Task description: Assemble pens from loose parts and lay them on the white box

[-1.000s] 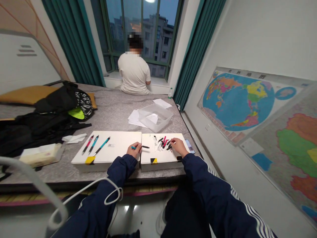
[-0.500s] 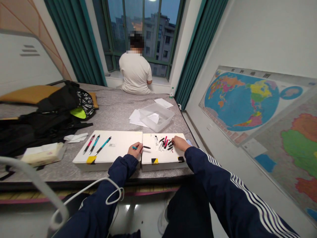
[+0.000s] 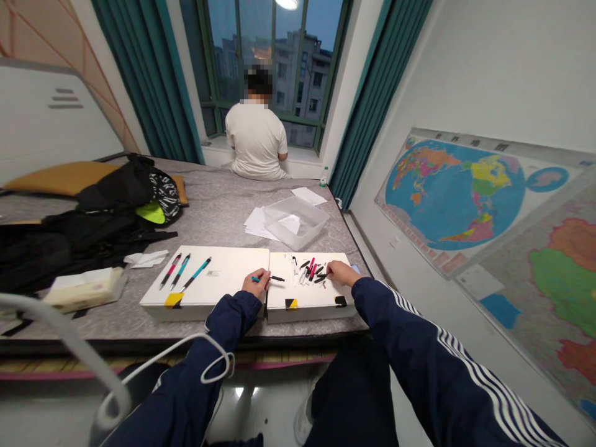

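Observation:
My left hand (image 3: 256, 283) is closed around a teal-and-black pen (image 3: 278, 279), whose dark end sticks out to the right above the seam between two white boxes. At the right edge of a pile of pen parts (image 3: 308, 271), my right hand (image 3: 342, 274) has its fingers pinched together. What they hold, if anything, is too small to make out. Black, clear and red pieces make up the pile on the right white box (image 3: 298, 298). Three pens, one red (image 3: 170, 271) and two teal (image 3: 195, 274), lie side by side on the left white box (image 3: 223, 298).
Behind the boxes stand a clear plastic tub (image 3: 298, 233) and white papers (image 3: 257, 225). A tissue pack (image 3: 88, 288) and black bag (image 3: 112, 192) lie left. A person in a white shirt (image 3: 256, 139) sits by the window. A white cable (image 3: 205, 338) crosses my left sleeve.
My right hand has shifted slightly right, at the edge of the pile. My left hand keeps the pen in about the same place. The view has tilted a little.

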Action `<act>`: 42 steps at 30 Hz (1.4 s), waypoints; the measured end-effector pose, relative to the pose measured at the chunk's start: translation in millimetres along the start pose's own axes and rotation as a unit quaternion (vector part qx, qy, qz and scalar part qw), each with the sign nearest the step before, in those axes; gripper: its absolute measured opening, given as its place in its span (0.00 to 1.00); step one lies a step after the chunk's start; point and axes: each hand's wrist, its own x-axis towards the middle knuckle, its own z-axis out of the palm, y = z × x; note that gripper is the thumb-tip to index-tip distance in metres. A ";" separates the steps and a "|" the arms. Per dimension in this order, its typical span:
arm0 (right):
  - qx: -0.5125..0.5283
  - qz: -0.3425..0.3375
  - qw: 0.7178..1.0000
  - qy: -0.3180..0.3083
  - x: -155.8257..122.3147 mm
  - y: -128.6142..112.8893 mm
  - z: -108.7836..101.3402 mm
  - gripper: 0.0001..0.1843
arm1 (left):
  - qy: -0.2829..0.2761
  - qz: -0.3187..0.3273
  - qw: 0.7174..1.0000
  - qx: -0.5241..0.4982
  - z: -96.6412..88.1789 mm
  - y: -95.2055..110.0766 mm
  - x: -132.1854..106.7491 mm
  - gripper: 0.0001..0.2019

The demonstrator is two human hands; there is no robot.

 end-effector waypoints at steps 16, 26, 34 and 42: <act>0.009 -0.002 1.000 -0.006 7.6 3.0 1.1 0.11 | 0.000 -0.001 1.000 0.007 1.1 -9.8 0.9 0.19; 0.005 -0.003 1.000 -0.022 5.2 9.1 -2.1 0.09 | 0.010 -0.003 1.000 0.001 1.8 -8.1 1.9 0.19; 0.013 0.014 1.000 0.004 4.6 11.6 -1.5 0.09 | 0.021 0.003 1.000 0.009 2.3 -9.3 2.6 0.19; 0.018 -0.007 0.999 0.025 0.0 13.0 -1.8 0.13 | 0.008 -0.004 1.000 0.008 4.7 -13.5 1.1 0.22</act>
